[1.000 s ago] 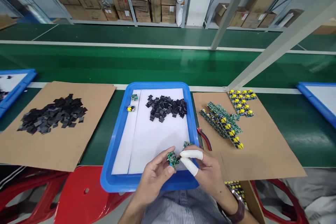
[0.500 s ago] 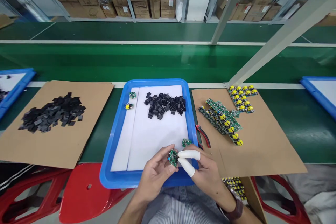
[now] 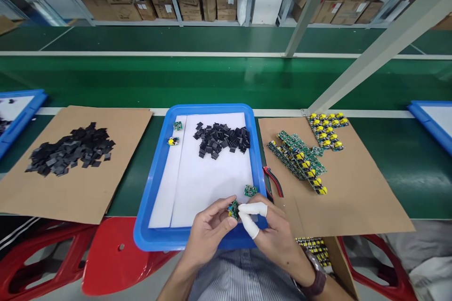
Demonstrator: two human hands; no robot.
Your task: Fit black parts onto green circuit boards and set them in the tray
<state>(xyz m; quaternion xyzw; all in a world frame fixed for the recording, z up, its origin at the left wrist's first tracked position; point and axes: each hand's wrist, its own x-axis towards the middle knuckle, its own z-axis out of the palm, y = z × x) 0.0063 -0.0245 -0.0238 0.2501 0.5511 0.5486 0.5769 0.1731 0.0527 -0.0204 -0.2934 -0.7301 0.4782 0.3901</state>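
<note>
Above the near edge of the blue tray (image 3: 140, 225), my left hand (image 3: 211, 230) pinches a small green circuit board (image 3: 233, 209) between thumb and fingers. A bit of yellow shows on the board's left side. My right hand (image 3: 268, 221), with white finger cots on two fingers, is closed on the board's right edge; whether a small part is also between those fingertips I cannot make out. Just beyond the right hand, another green circuit board (image 3: 250, 191) lies in the tray. A heap of small black pieces (image 3: 221, 138) rests on the white paper (image 3: 208, 188).
Two small boards, one green (image 3: 177, 125) and one with yellow (image 3: 173, 141), lie at the tray's left. Red-handled pliers (image 3: 273, 182) sit right of it. Cardboard (image 3: 356, 197) carries board strips (image 3: 300, 160); left cardboard (image 3: 84, 193) holds black pieces (image 3: 70, 150).
The board between my hands has turned, so its yellow part now shows on the left. My right fingertips have shifted slightly left against it.
</note>
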